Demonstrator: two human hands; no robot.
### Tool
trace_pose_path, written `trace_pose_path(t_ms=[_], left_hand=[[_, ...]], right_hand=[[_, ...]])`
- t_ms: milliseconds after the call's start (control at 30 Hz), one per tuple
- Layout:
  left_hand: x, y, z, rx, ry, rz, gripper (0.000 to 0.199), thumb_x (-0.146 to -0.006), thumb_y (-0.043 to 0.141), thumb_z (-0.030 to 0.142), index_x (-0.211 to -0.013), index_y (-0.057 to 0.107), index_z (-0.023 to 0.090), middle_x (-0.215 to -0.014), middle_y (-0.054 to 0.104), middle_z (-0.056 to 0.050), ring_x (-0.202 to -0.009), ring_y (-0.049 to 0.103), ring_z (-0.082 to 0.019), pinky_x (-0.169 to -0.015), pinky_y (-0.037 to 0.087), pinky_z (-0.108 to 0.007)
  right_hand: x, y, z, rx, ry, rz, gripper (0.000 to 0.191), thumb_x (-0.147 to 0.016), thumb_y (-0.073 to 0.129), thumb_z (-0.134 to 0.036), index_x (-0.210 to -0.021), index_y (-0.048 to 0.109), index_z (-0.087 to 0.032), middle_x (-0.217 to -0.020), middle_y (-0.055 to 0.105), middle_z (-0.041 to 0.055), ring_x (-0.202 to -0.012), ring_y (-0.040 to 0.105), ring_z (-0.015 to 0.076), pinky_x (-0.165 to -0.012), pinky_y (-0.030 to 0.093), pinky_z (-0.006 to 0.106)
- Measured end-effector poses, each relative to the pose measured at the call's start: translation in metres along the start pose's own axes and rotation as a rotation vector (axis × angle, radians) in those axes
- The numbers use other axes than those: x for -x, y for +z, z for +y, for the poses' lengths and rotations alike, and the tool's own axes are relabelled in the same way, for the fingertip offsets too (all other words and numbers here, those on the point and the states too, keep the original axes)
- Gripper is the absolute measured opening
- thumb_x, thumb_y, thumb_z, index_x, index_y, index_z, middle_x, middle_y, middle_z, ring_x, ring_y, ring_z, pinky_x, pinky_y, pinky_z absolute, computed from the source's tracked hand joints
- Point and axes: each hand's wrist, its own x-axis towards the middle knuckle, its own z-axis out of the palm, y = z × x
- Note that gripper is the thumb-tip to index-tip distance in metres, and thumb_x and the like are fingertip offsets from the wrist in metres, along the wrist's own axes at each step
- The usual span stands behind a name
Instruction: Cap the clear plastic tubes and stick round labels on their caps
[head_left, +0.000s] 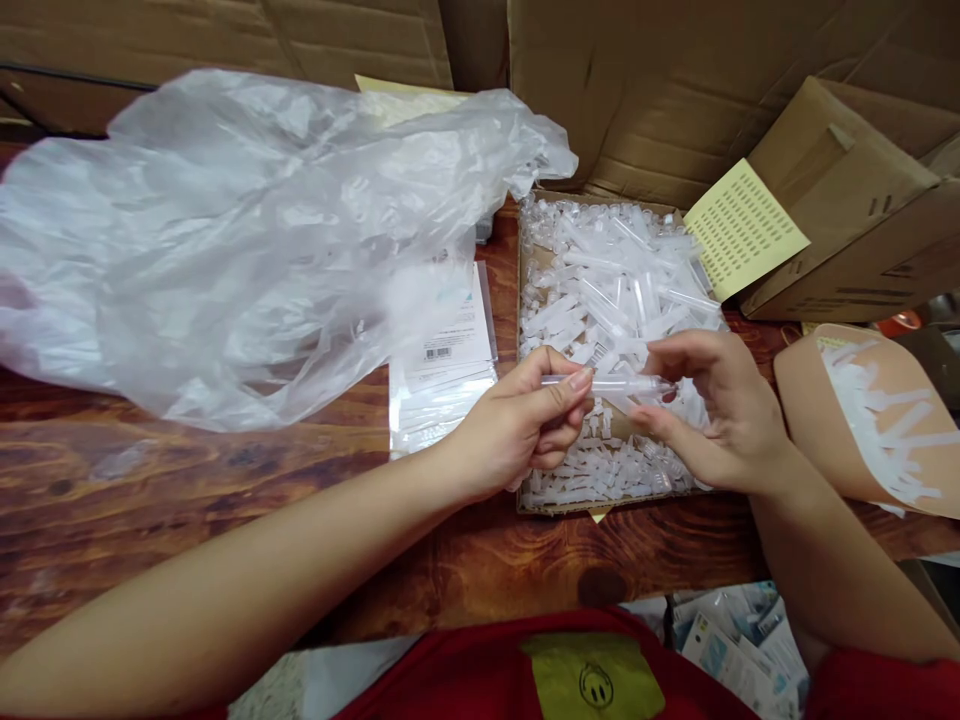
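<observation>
Tube (626, 384) over parts tray (559, 508), plastic bag (225, 240) alongside

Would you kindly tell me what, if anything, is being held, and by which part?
The left hand pinches a translucent tube near one end; the right hand is open around the other.

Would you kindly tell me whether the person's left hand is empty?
No, the left hand pinches a slender translucent plastic tube between thumb and fingers, above the cardboard tray of small plastic parts.
</observation>
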Motion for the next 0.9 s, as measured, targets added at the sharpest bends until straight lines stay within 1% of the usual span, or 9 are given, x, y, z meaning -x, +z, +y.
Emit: trace_pose_path(t_ms=[67,167,333,400,533,567,700,833,900], left_hand=[[0.0,0.001,0.001,0.006,-0.005,0.012,0.042,-0.081,0.082,0.039,-0.086,0.045,0.021,-0.061,0.053,0.009,-0.042,0.028,0.0,-0.038,0.024,-0.008],[0.0,0.0,0.001,0.01,-0.02,0.02,0.04,-0.082,0.081,0.037,-0.087,0.045,0.021,-0.061,0.053,0.008,-0.042,0.029,-0.001,-0.038,0.025,-0.008],[-0.002,0.001,0.0,0.034,-0.052,0.037,0.035,-0.084,0.078,0.032,-0.086,0.045,0.021,-0.062,0.051,0.007,-0.041,0.029,-0.001,-0.037,0.025,-0.008],[-0.002,0.001,0.001,0.048,-0.074,0.033,0.032,-0.085,0.077,0.03,-0.085,0.046,0.021,-0.062,0.051,0.007,-0.041,0.028,-0.001,-0.037,0.024,-0.008],[-0.001,0.001,0.001,0.1,-0.088,0.032,0.033,-0.085,0.075,0.027,-0.079,0.044,0.019,-0.064,0.05,0.005,-0.042,0.029,-0.001,-0.036,0.022,-0.008],[-0.001,0.001,0.001,0.104,-0.096,0.033,0.034,-0.085,0.075,0.026,-0.078,0.043,0.019,-0.064,0.05,0.005,-0.042,0.029,-0.001,-0.036,0.022,-0.008],[-0.003,-0.001,-0.002,0.043,-0.051,0.06,0.035,-0.084,0.078,0.031,-0.084,0.045,0.022,-0.062,0.05,0.007,-0.041,0.029,-0.002,-0.038,0.023,-0.009],[-0.004,-0.003,-0.003,-0.007,-0.008,0.057,0.035,-0.083,0.078,0.034,-0.088,0.045,0.023,-0.063,0.05,0.008,-0.043,0.028,-0.003,-0.041,0.022,-0.011],[0.0,-0.003,-0.003,-0.042,0.025,0.076,0.033,-0.084,0.077,0.035,-0.088,0.047,0.023,-0.062,0.048,0.008,-0.044,0.029,-0.005,-0.042,0.022,-0.013]], right_hand=[[-0.001,-0.002,0.0,0.093,-0.082,-0.008,0.007,-0.097,0.067,-0.029,-0.097,0.065,-0.023,-0.082,0.07,0.0005,-0.069,0.064,0.013,-0.064,0.053,0.025],[-0.002,-0.003,-0.002,0.141,-0.026,-0.09,0.026,-0.104,0.053,-0.03,-0.081,0.06,-0.022,-0.065,0.061,-0.003,-0.055,0.058,0.0098,-0.053,0.046,0.022],[-0.002,-0.002,-0.002,0.177,-0.104,-0.05,0.01,-0.102,0.057,-0.03,-0.096,0.061,-0.023,-0.076,0.067,-0.0011,-0.061,0.061,0.011,-0.057,0.05,0.023],[-0.001,-0.001,-0.001,0.181,-0.077,-0.073,0.012,-0.103,0.055,-0.029,-0.095,0.06,-0.023,-0.071,0.064,-0.0023,-0.056,0.059,0.0105,-0.054,0.049,0.023],[-0.001,0.004,0.0,0.206,-0.164,-0.064,0.013,-0.098,0.063,-0.03,-0.107,0.061,-0.021,-0.091,0.072,0.0041,-0.07,0.065,0.0143,-0.063,0.053,0.026],[-0.001,0.005,0.0,0.192,-0.136,-0.072,0.008,-0.1,0.06,-0.029,-0.102,0.061,-0.021,-0.085,0.071,0.0027,-0.068,0.064,0.0135,-0.063,0.052,0.025],[-0.003,0.007,-0.004,-0.012,0.225,-0.237,0.032,-0.106,0.048,-0.041,-0.081,0.053,-0.022,-0.059,0.054,-0.0053,-0.05,0.05,0.0093,-0.051,0.044,0.021],[-0.002,0.008,-0.005,-0.033,0.246,-0.17,0.023,-0.099,0.059,-0.046,-0.097,0.058,-0.022,-0.072,0.061,-0.0022,-0.061,0.056,0.0118,-0.058,0.045,0.024],[-0.001,0.012,-0.003,-0.173,0.348,-0.176,0.029,-0.099,0.058,-0.05,-0.091,0.058,-0.022,-0.065,0.053,-0.0038,-0.055,0.049,0.011,-0.053,0.041,0.024]])
